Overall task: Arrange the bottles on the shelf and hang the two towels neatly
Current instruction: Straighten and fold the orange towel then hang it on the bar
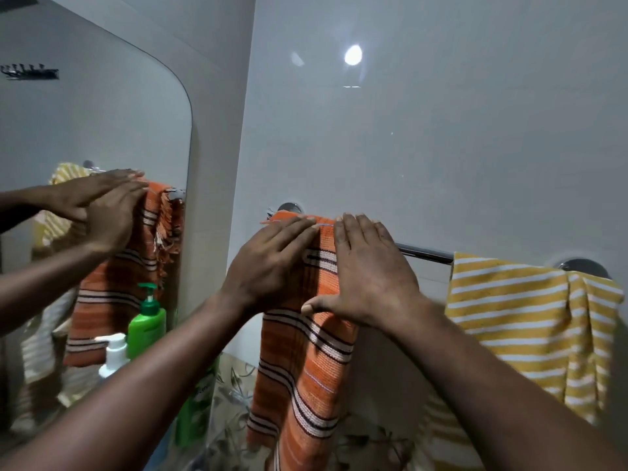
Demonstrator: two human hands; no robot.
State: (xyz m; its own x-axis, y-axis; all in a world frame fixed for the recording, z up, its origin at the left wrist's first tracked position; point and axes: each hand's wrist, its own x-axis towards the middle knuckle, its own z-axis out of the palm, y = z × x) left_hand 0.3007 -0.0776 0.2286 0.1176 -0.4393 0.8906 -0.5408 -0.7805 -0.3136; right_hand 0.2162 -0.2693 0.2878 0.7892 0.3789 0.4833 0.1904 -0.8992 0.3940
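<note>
Two bare hands lay flat at the centre of the frame. The left hand [272, 263] pressed palm-down with its fingers straight and close together, pointing up and to the right. The right hand [370, 270] rested beside it, fingers extended upward and the thumb spread out to the left. Neither hand gripped anything; both were spread wide and flat against one orange woven towel with black-and-white stripe bands [306, 379].

That orange towel hung folded over the left part of a single chrome towel bar [424, 253], its fringed edge showing at the top near the left wall mount. Its length dropped toward the lower centre of the frame. A bare stretch of bar separated it from the second towel, a yellow cloth with white stripes [530, 321], which was draped over the right end of the bar at the right of the frame, bunched and uneven at its far edge. That made two towels in all, both on the bar.

At the lower left, one green pump bottle [147, 319] stood upright, with one white pump bottle [115, 355] just beside it and lower. Part of another green bottle [197, 407] showed below the left forearm, largely hidden.

One rounded wall mirror [102, 130] filled the upper left, reflecting the hands and both towels.
</note>
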